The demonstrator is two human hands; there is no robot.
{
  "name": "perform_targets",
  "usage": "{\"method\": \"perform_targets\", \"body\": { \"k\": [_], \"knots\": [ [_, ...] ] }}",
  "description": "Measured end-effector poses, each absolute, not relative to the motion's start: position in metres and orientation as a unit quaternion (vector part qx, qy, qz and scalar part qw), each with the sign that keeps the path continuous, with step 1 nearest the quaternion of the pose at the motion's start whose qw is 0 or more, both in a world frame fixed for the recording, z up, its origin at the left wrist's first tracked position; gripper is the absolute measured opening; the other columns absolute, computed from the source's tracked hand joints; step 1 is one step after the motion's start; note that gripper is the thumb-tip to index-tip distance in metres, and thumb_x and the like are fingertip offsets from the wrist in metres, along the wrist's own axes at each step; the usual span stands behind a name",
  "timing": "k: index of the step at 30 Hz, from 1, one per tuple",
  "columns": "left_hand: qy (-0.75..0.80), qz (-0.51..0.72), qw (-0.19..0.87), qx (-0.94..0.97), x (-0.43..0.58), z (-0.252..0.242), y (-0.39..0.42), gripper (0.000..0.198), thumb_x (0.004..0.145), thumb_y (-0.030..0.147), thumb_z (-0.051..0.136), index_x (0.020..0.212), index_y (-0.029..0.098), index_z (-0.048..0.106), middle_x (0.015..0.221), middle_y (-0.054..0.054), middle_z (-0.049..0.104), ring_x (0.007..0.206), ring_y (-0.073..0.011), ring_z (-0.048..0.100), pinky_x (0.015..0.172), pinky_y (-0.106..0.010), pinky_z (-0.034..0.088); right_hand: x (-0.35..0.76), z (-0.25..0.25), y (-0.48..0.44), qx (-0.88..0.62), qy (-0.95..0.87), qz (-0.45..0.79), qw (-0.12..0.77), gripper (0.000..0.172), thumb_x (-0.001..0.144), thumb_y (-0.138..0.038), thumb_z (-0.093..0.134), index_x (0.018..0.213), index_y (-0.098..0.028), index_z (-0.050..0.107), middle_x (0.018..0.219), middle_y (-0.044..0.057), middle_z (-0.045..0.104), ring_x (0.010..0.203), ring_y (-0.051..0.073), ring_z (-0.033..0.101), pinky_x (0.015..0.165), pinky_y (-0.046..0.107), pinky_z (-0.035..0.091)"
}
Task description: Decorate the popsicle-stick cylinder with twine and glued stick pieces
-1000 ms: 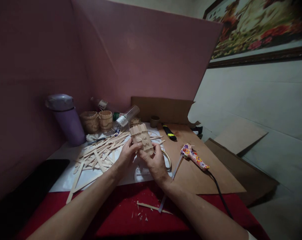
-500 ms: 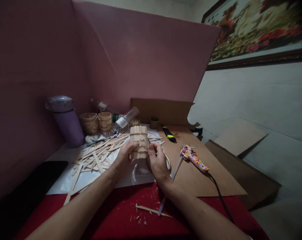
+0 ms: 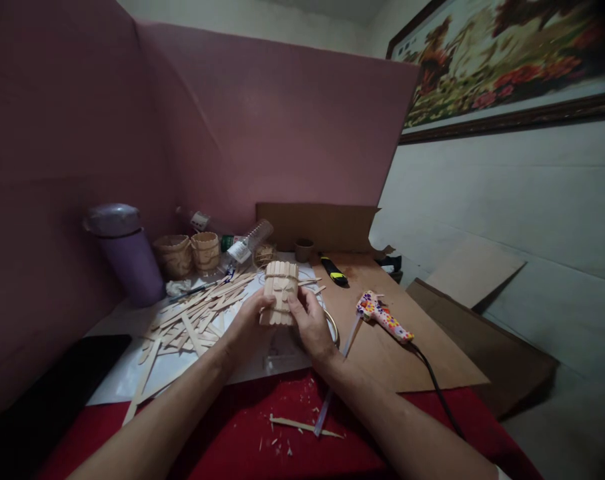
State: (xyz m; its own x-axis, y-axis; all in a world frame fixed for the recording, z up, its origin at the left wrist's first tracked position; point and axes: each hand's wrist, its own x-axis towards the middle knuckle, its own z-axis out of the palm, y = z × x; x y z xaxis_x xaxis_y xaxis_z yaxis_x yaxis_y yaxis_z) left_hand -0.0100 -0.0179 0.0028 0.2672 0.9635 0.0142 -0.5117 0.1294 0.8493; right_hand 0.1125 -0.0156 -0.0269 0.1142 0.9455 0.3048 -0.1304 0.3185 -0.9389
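Between my two hands is a small cup made of upright wooden craft sticks (image 3: 282, 275), with cord bands around it and a raised pale decoration on its front. My left hand (image 3: 252, 320) is closed on its left side, the thumb over the lower front. From the right, my right hand (image 3: 312, 325) grips it too, thumb against the front. The fingers behind the cup are hidden. Beyond my left hand lies a loose pile of craft sticks (image 3: 202, 310) on white sheeting.
A glue gun (image 3: 385, 317) with a cord lies on the cardboard (image 3: 382, 363) at right, a box cutter (image 3: 333, 270) behind it. At back left stand a purple tumbler (image 3: 129, 260), two carved-looking cups (image 3: 205, 252) and clear bottles (image 3: 252, 241). Wood scraps dot the red cloth (image 3: 232, 427).
My right thumb has moved onto the cup's front, where before the fingers were pinched at its right side. The cup has turned and tilted slightly. The view has shifted a little.
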Motion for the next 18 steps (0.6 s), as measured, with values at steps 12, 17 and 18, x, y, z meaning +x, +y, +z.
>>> {"method": "perform_targets", "body": {
  "k": [12,17,18],
  "knots": [
    [0.254,0.545,0.668,0.439,-0.0081,0.0023,-0.0177,0.041,0.07,0.022,0.06,0.11,0.016,0.061,0.098,-0.006,0.071,0.093,-0.0223,0.067,0.075,-0.029,0.052,0.1103,-0.0276,-0.0229,-0.396,-0.562,0.442,0.577,0.067,0.067,-0.038,0.081,0.124,-0.022,0.05,0.115,0.008,0.07,0.103,0.024,0.067,0.089,0.036,0.053],
    [0.242,0.543,0.647,0.477,-0.0039,0.0014,-0.0133,0.045,0.069,0.019,0.06,0.114,0.016,0.063,0.103,-0.007,0.071,0.098,-0.0231,0.066,0.08,-0.029,0.051,0.1103,-0.0223,-0.0216,-0.402,-0.549,0.415,0.604,0.066,0.064,-0.032,0.078,0.122,-0.021,0.048,0.118,0.01,0.068,0.104,0.024,0.067,0.09,0.036,0.053],
    [0.247,0.544,0.644,0.477,-0.0038,0.0012,-0.0126,0.046,0.069,0.019,0.061,0.114,0.016,0.063,0.104,-0.008,0.072,0.098,-0.0234,0.066,0.081,-0.03,0.05,0.1104,-0.0215,-0.0213,-0.405,-0.551,0.411,0.603,0.065,0.064,-0.032,0.077,0.121,-0.02,0.048,0.118,0.01,0.068,0.105,0.024,0.066,0.09,0.036,0.052]
  ]
}}
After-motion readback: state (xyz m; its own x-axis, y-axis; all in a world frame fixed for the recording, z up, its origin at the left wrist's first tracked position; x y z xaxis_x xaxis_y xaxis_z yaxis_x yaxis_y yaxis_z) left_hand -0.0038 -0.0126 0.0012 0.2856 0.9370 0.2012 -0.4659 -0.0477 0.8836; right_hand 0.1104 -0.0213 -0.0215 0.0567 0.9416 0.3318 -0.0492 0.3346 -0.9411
